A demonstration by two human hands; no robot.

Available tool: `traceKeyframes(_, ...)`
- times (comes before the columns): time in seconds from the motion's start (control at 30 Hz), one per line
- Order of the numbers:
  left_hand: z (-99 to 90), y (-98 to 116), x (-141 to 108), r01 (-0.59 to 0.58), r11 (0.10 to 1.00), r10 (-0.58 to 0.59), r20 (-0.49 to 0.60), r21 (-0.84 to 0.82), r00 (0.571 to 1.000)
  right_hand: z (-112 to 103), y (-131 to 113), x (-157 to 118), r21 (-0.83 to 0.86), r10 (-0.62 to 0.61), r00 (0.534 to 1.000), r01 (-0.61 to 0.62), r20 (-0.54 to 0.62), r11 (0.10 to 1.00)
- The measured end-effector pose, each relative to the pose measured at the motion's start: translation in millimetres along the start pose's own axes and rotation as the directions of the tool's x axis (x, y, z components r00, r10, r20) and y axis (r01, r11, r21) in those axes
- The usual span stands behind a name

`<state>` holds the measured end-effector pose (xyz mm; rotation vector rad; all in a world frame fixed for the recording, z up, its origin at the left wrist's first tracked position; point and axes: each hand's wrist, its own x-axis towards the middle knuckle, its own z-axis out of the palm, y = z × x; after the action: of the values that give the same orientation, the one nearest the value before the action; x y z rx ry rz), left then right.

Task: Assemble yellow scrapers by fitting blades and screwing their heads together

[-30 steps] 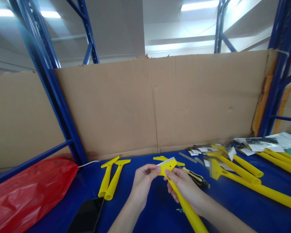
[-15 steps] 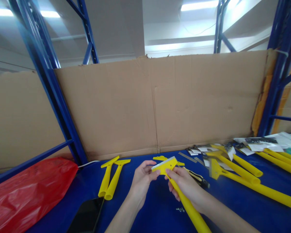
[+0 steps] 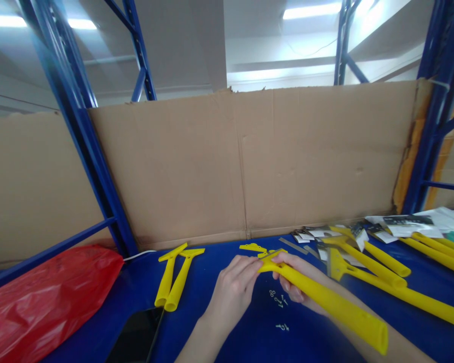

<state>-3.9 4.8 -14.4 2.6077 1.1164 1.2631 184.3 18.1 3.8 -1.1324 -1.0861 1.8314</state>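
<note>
A yellow scraper is held over the blue table, its hollow handle end toward the lower right. My left hand has its fingers closed on the left end of the scraper's head. On the head's other side, my right hand grips it near the neck, partly hidden behind the handle. Small screws and nuts lie on the table below the hands, with a few more nearer me. Behind the hands are small yellow plastic pieces.
Two short yellow handles lie left, above a black phone. A red plastic bag is far left. Yellow scrapers, thin blades and packets lie right. A cardboard wall stands behind.
The scraper has turned, its handle end swinging up and right and its head tipping edge-on. My left hand has moved right along with it. More screws and nuts now show below.
</note>
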Motion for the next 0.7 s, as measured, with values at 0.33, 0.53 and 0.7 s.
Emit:
traceKeyframes(0.33, 8.9, 1.1, -1.0, 0.232, 0.973, -0.228, -0.108, 0.019, 0.968, 9.5, -1.5, -9.5, 0.112, -0.065, 0.991, 0.051, 0.119, 0.992)
traceKeyframes(0.53, 17.5, -4.8, 6.9, 0.577, 0.579, -0.722, -0.033, -0.576, 0.691, 2.1, 2.9, 2.4, -0.403, -0.273, 0.957, 0.212, -0.100, 0.890)
traceKeyframes(0.7, 10.4, 0.2, 12.6, 0.681, 0.250, -0.860, 0.165, -0.689, 0.482, -17.6, 11.4, -2.4, -0.619, -0.285, 0.958, 0.234, 0.017, 0.750)
